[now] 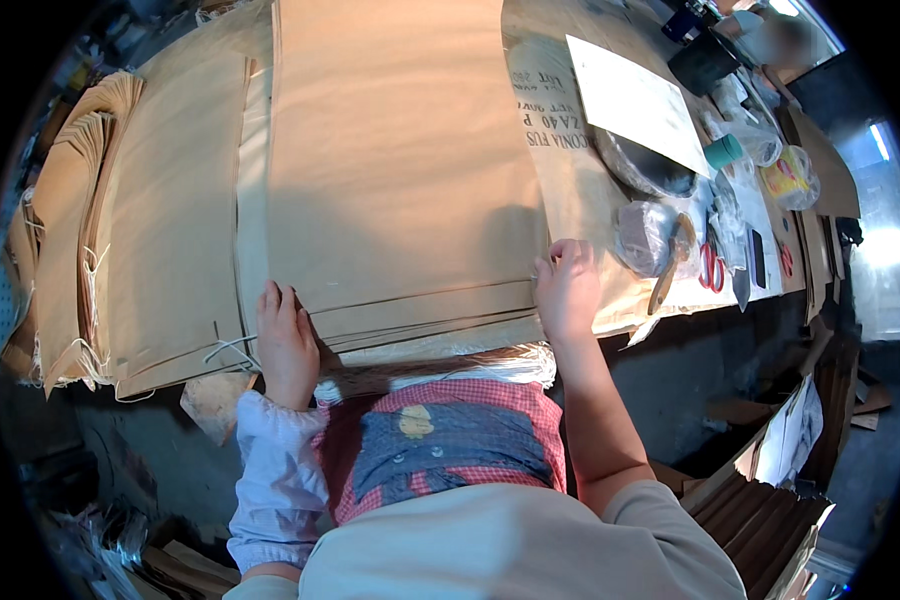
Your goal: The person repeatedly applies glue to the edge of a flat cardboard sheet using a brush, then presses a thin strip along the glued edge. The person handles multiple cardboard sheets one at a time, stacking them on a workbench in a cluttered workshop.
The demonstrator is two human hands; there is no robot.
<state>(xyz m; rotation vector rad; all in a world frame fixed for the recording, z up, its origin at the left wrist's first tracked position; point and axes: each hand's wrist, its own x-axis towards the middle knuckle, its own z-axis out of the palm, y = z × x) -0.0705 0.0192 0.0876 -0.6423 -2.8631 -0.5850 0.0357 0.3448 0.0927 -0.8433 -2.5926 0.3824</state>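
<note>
A stack of large brown paper sheets or bags (400,170) lies in front of me, its layered near edges showing close to the table's front. My left hand (288,345) rests along the lower left edge of the stack, fingers stretched out and side by side. At the lower right edge is my right hand (570,295). Its fingers are loosely bent, with the thumb apart from them and touching the paper's side. No sheet is visibly lifted by either hand. White string (230,350) lies beside my left hand, at the corner of another brown paper stack (175,230).
Folded brown paper bundles (75,220) tied with string stand at the far left. To the right are a white board (635,105) on a dark basin, a plastic-wrapped bundle (645,238), a curved knife-like tool (673,262), red-handled scissors (711,268) and a phone (757,258). Another person (770,45) is at back right.
</note>
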